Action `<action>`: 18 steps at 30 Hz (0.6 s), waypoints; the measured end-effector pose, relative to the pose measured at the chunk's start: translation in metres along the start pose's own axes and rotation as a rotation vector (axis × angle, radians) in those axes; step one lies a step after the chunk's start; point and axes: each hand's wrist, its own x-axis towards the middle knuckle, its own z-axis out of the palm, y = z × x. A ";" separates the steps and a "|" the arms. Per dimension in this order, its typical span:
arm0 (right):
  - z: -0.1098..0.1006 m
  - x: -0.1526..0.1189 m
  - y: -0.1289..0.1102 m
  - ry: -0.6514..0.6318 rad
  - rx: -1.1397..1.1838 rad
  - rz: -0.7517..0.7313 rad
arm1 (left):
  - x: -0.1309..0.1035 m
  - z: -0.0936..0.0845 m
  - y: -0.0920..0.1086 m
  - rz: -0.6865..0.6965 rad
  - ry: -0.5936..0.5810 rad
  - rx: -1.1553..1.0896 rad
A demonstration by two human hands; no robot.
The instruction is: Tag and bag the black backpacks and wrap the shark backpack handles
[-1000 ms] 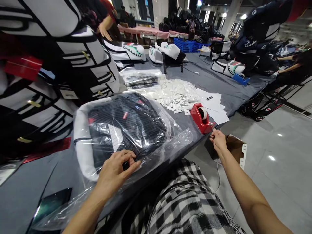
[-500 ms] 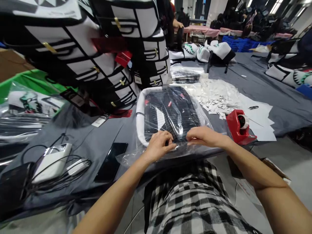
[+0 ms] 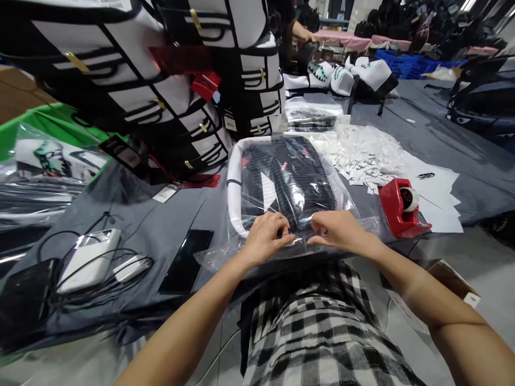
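A backpack (image 3: pixel 289 171) with a dark ribbed back panel and a white padded rim lies flat inside a clear plastic bag (image 3: pixel 223 256) at the table's front edge. My left hand (image 3: pixel 269 236) is closed, its fingers curled and pinching the bag's near edge. A short gap to the right, my right hand (image 3: pixel 340 229) is also closed on that edge, thumb against the curled fingers. The fingertips hide the exact fold of film between them.
Tall stacks of black-and-white bags (image 3: pixel 169 91) stand at the back left. A phone (image 3: pixel 187 261) and a cabled white power bank (image 3: pixel 89 260) lie left. Right are a red tape dispenser (image 3: pixel 400 209) and small white slips (image 3: pixel 368 161). Another person's hand (image 3: pixel 303 33) shows behind.
My right hand's fingers have curled in more, thumb below them. My left hand stays at the bag's edge. The camera view has shifted slightly.
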 end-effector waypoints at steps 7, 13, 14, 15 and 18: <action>0.005 0.030 0.000 -0.212 -0.159 0.040 | -0.034 -0.020 -0.018 0.159 0.068 0.011; 0.015 0.023 0.009 -0.070 -0.079 0.034 | -0.075 -0.039 -0.060 -0.023 0.215 0.167; 0.017 0.018 0.009 -0.023 -0.026 0.015 | -0.075 -0.040 -0.064 -0.044 0.218 0.150; 0.018 0.012 0.010 0.020 0.051 -0.013 | -0.073 -0.040 -0.067 -0.057 0.216 0.134; 0.012 -0.020 0.016 0.183 0.321 -0.034 | -0.065 -0.039 -0.071 -0.072 0.196 0.104</action>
